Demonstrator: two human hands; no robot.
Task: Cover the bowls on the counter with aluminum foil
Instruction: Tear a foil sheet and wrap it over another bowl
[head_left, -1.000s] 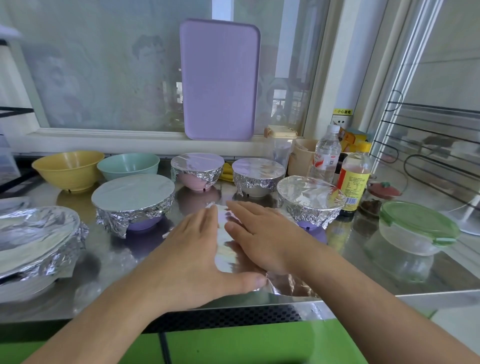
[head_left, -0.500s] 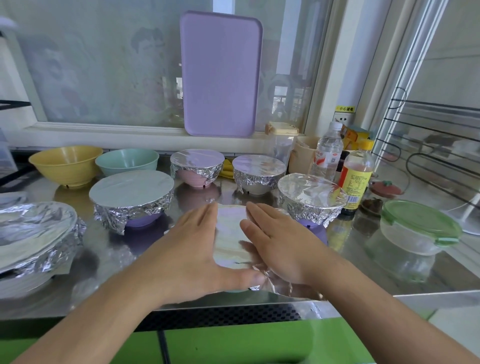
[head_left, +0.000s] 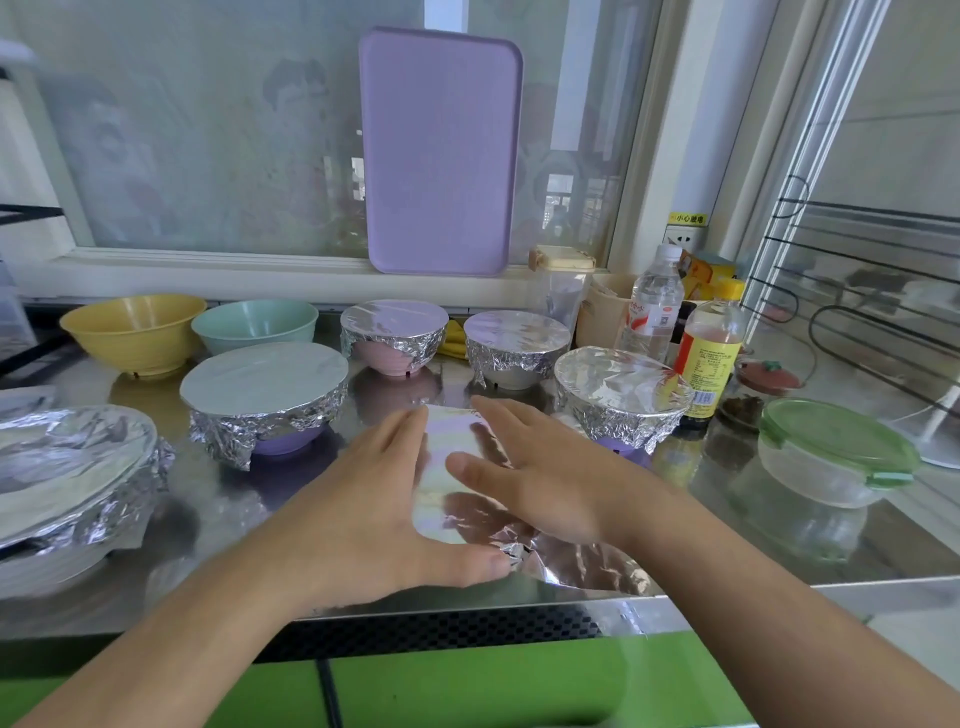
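My left hand (head_left: 358, 499) and right hand (head_left: 540, 478) lie flat with straight fingers on a foil sheet (head_left: 452, 467), pressing it on the steel counter (head_left: 218, 514) near the front edge. Behind it, the yellow bowl (head_left: 132, 332) and green bowl (head_left: 254, 326) stand uncovered.

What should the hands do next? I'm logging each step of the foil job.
Probably lift the foil sheet that the left hand and right hand press flat on the counter and carry it to the teal bowl or yellow bowl; both stand uncovered.
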